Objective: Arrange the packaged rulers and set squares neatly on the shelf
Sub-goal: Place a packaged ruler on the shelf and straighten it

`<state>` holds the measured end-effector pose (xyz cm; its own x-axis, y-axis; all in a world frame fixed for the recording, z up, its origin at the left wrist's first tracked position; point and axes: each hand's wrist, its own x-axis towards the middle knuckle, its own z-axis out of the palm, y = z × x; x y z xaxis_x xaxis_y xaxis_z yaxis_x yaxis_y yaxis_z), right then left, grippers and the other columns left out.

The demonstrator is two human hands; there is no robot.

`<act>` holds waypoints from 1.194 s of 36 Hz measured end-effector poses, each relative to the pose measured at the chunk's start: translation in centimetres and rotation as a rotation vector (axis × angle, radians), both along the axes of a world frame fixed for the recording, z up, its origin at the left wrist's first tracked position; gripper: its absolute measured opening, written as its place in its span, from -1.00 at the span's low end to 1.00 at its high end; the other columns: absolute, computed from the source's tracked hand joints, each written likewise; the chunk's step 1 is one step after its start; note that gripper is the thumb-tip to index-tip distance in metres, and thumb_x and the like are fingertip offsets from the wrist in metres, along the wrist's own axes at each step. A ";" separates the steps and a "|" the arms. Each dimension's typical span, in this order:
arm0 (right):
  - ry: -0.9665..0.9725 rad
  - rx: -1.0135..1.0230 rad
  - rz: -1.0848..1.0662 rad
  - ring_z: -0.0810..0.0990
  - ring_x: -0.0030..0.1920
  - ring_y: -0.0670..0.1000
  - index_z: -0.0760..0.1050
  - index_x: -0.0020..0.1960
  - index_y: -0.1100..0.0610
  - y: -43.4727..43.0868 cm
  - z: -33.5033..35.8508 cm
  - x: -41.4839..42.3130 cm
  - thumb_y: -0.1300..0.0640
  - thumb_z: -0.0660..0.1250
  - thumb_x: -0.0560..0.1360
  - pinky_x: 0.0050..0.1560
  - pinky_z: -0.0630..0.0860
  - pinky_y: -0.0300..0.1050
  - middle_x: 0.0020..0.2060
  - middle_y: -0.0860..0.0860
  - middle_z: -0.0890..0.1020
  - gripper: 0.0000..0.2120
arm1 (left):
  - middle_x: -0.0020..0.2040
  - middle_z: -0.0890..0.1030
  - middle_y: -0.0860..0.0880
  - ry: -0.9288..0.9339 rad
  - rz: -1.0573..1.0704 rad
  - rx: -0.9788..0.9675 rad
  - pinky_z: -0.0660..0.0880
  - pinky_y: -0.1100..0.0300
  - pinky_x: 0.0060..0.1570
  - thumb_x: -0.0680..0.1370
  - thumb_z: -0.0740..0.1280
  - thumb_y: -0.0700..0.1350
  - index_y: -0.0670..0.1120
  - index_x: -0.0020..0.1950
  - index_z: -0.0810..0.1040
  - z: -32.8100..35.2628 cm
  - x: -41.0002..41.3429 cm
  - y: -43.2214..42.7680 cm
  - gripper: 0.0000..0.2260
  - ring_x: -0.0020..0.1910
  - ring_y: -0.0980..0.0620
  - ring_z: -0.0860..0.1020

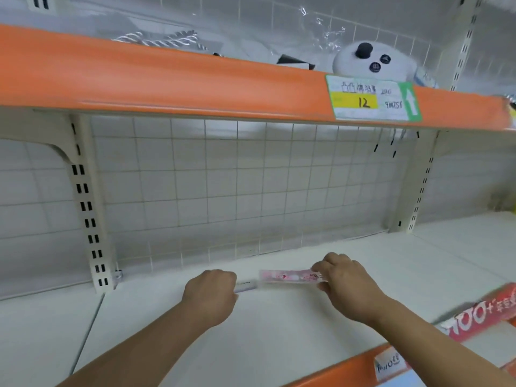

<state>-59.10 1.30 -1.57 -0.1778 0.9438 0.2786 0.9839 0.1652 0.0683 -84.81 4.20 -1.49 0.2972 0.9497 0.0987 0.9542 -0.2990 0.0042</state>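
Front lip: An orange shelf edge (335,372) carrying a handwritten price tag (388,364) is seen nearest. A red printed package (480,314) lies on the board at the right.
Left hand: The left hand (209,294) is curled round the clear left end of the package, though its fingertips are hidden.
Right hand: The right hand (346,283) is closed on the right end, fingers over the top and thumb beneath.
Packaged ruler: The pink packaged ruler (287,276) is held lengthwise between the hands, low over the white shelf board (279,331) and near its rear. Contact with the board cannot be told.
Back panel: A wire grid (223,177) closes the bay behind.
Upper shelf: An orange edge (167,79) bears a label marked 12 (371,99).
Step in hand: Placement of a first ruler is judged to be under way.
Next move: The package should be laid flat, squared parallel to the grid, and then released by both hands.
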 end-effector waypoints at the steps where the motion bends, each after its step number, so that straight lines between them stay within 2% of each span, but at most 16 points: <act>1: 0.000 -0.001 0.008 0.41 0.17 0.04 0.37 0.36 0.00 0.6 0.0 0.2 0.06 0.18 0.60 0.10 0.32 -0.14 0.17 -0.03 0.45 -0.66 | 0.06 0.57 0.01 0.007 0.011 -0.001 0.44 0.14 -0.06 0.62 0.17 -0.03 -0.01 0.01 0.45 -0.1 0.2 0.2 -0.89 0.04 -0.01 0.52; 7: 0.024 -0.012 0.065 0.42 0.17 0.05 0.41 0.31 -0.01 4.1 -0.2 1.9 0.09 0.16 0.58 0.10 0.34 -0.14 0.15 -0.03 0.46 -0.69 | 0.08 0.57 0.00 0.024 0.091 -0.007 0.39 0.16 -0.10 0.62 0.16 -0.04 -0.04 0.08 0.48 -0.4 1.4 1.2 -0.84 0.09 -0.02 0.52; 11: 0.010 -0.065 0.120 0.43 0.17 0.06 0.43 0.29 0.01 6.5 -0.5 3.0 0.08 0.18 0.57 0.08 0.33 -0.15 0.14 -0.01 0.47 -0.70 | 0.09 0.57 0.00 0.015 0.164 -0.028 0.44 0.15 -0.03 0.62 0.15 -0.02 -0.03 0.04 0.47 -0.8 2.2 1.5 -0.85 0.11 -0.02 0.52; 14: -0.017 -0.110 0.156 0.43 0.18 0.07 0.43 0.29 0.04 8.1 -0.9 3.8 0.05 0.17 0.58 0.11 0.35 -0.14 0.15 0.01 0.48 -0.70 | 0.12 0.56 0.00 0.019 0.219 -0.044 0.44 0.14 0.02 0.63 0.13 0.00 -0.04 0.11 0.48 -0.9 3.1 1.4 -0.81 0.14 -0.02 0.51; 18: -0.043 -0.159 0.206 0.41 0.22 0.07 0.41 0.31 0.04 9.7 -1.6 4.7 0.03 0.16 0.59 0.16 0.35 -0.12 0.19 0.02 0.47 -0.68 | 0.10 0.58 0.01 0.014 0.262 -0.042 0.41 0.16 -0.06 0.63 0.13 -0.03 -0.02 0.00 0.44 -1.2 4.3 1.4 -0.87 0.11 0.00 0.53; 23: -0.059 -0.180 0.272 0.42 0.21 0.08 0.44 0.27 0.05 11.1 -2.3 5.5 0.08 0.14 0.58 0.14 0.36 -0.12 0.17 0.04 0.47 -0.71 | 0.14 0.56 0.01 0.014 0.322 -0.061 0.44 0.15 0.01 0.61 0.15 -0.04 -0.05 0.14 0.49 -1.8 5.6 1.2 -0.81 0.16 0.00 0.51; 29: -0.050 -0.220 0.335 0.44 0.19 0.08 0.47 0.24 0.04 12.0 -2.9 5.9 0.04 0.14 0.58 0.11 0.37 -0.12 0.16 0.04 0.48 -0.72 | 0.13 0.57 -0.01 0.025 0.375 -0.063 0.45 0.15 0.04 0.60 0.16 -0.04 -0.05 0.13 0.49 -2.1 6.8 1.2 -0.81 0.15 -0.02 0.52; 37: -0.006 -0.272 0.378 0.44 0.18 0.08 0.50 0.18 0.07 12.6 -3.4 6.2 0.02 0.16 0.57 0.12 0.40 -0.12 0.11 0.04 0.48 -0.74 | 0.18 0.55 0.00 0.028 0.425 -0.075 0.45 0.14 0.07 0.59 0.16 -0.06 -0.02 0.20 0.48 -2.3 7.6 0.9 -0.77 0.21 -0.02 0.49; 43: -0.002 -0.326 0.416 0.47 0.09 0.08 0.50 0.12 0.10 12.8 -3.5 6.5 0.10 0.14 0.58 0.05 0.44 -0.09 -0.03 0.02 0.39 -0.79 | 0.16 0.56 0.00 0.010 0.454 -0.068 0.46 0.15 0.04 0.59 0.17 -0.06 -0.03 0.19 0.48 -2.3 8.0 0.4 -0.78 0.19 -0.02 0.50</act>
